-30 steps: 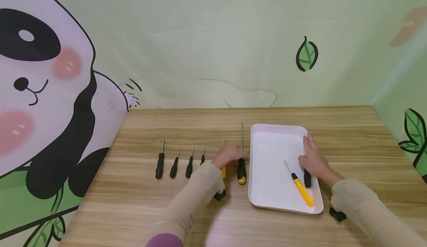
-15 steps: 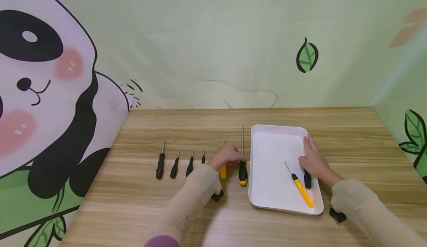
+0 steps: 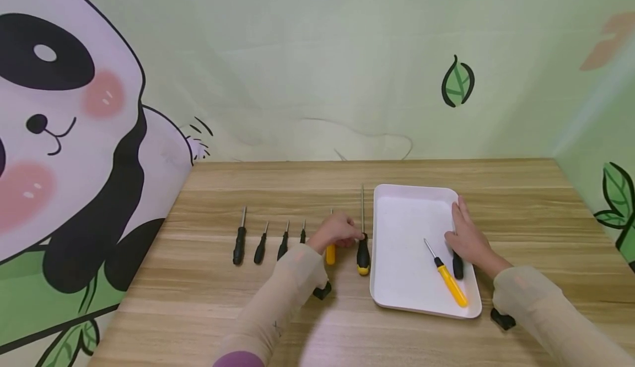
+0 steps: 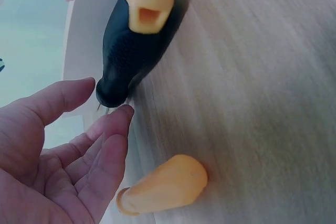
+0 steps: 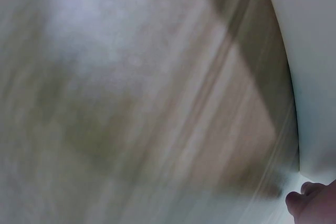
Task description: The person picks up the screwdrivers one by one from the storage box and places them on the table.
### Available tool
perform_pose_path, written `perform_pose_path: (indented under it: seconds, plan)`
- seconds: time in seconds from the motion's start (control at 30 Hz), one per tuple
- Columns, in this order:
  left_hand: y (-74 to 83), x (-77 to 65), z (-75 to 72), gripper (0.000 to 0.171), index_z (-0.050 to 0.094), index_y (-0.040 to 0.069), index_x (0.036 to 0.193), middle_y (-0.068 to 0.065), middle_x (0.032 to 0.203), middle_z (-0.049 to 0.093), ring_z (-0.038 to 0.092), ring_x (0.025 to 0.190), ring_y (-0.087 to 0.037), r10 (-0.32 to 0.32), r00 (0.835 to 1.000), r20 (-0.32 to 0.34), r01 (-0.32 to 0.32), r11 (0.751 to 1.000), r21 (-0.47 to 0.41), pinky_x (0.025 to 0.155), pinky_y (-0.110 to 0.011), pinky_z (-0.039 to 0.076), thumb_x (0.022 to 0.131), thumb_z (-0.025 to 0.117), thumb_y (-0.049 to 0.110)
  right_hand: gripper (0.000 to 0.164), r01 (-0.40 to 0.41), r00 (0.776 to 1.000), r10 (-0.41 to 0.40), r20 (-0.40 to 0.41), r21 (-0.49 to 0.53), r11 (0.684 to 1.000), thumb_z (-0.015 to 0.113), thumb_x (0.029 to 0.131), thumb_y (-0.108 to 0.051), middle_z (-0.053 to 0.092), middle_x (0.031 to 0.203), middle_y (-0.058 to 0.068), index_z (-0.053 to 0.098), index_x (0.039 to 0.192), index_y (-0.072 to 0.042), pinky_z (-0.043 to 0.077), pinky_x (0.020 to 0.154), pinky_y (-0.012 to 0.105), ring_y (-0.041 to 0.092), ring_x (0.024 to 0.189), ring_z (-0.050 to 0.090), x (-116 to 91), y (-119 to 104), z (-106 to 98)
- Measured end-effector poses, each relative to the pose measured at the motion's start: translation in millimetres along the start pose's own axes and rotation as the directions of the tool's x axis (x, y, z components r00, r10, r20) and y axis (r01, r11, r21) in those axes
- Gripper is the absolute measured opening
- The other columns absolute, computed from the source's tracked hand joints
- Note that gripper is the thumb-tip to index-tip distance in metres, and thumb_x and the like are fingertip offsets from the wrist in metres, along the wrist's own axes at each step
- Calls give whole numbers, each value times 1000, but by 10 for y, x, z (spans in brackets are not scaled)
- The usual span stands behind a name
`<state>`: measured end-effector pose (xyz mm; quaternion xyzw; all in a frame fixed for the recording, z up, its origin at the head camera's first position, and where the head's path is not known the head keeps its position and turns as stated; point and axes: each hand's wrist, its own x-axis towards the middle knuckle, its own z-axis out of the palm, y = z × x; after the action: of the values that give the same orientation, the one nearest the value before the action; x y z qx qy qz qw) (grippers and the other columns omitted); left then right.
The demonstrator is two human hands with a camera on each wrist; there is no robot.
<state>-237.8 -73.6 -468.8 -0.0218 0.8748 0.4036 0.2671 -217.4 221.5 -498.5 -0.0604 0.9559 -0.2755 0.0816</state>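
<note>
A long screwdriver (image 3: 364, 257) with a black handle and yellow butt lies just left of the white tray (image 3: 397, 295). My left hand (image 3: 337, 231) pinches its neck between thumb and fingertips; the left wrist view shows the handle (image 4: 136, 40) close up. Under that hand lies a yellow-handled screwdriver (image 3: 331, 254), its middle hidden. My right hand (image 3: 471, 243) holds the tray's right rim, thumb on the inner side and fingers along the outside. Inside the tray are a yellow screwdriver (image 3: 451, 284) and a black-handled one (image 3: 457, 266), partly covered by the right hand.
Left of my left hand, several black-handled screwdrivers stand in a row, from the larger one (image 3: 239, 244) to a small one (image 3: 303, 235) partly behind the sleeve. The wooden table (image 3: 173, 301) ends at a printed wall with a panda and leaves.
My left fingers have settled on the long screwdriver's neck, and it has shifted slightly toward the tray. The right hand and tray stay in place.
</note>
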Motion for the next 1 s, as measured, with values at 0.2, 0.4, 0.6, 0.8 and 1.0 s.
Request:
perform_pose_path:
  seconds: [0.2,0.4,0.6,0.8,1.0]
  plan:
    - [23,-26,-21,18,60,6,71,-3,65,60,55,56,-16,-8,1000,7,8,1000,21,54,-25,49,73,70,21,70,-2,1000,2,-3,2,1000,39,82,-9,-16,145,20,-2,136,10,24,96,59,48,127,16,-6,-7,-8]
    - [41,-47,-43,18,60,7,74,-4,69,61,55,59,-16,13,1000,-6,-13,999,43,56,-25,48,74,69,23,70,-1,1000,1,2,9,1000,39,82,-9,-17,145,20,-2,136,9,22,97,60,47,127,15,-3,-17,-12]
    - [81,-59,-70,19,59,7,75,-4,72,62,57,62,-15,23,1000,-12,-22,999,50,58,-24,49,75,68,23,70,2,1000,-2,2,8,1000,38,82,-9,-17,145,20,-3,136,10,23,96,60,47,127,15,-3,-2,-8]
    - [172,-90,-105,19,56,8,73,-2,69,59,55,60,-14,28,1000,-1,-28,999,37,58,-23,48,76,67,23,70,1,1000,-1,2,11,1000,38,82,-10,-17,145,20,-3,136,9,22,97,60,47,127,15,-5,-12,-15]
    - [251,-91,-94,19,54,6,71,-3,65,56,53,56,-14,57,998,6,-56,994,-93,60,-25,51,75,68,19,70,0,1000,0,-2,8,1000,38,82,-10,-16,145,20,-2,136,10,22,97,60,47,127,15,-4,-26,-21]
